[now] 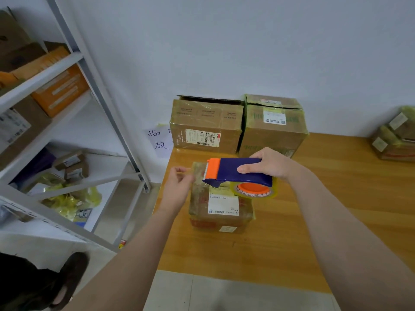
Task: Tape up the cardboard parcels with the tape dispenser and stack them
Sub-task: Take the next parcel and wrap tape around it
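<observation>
Right grip (269, 163) clenched around the blue-and-orange tape dispenser (233, 170), held level above the far end of the small parcel (221, 212). Left grip (177, 187) pinches what appears to be the clear tape end (197, 173), just beside the toothed blade. The small parcel lies near the left edge of the counter (336, 198), apart from the left rear parcel (206, 126) and right rear parcel (274, 129), which stand side by side against the wall. Bare wood extends rightward to a far-right parcel (395, 140) and forward to the near edge. A metal shelf rack (107, 108) stands left of the counter.
</observation>
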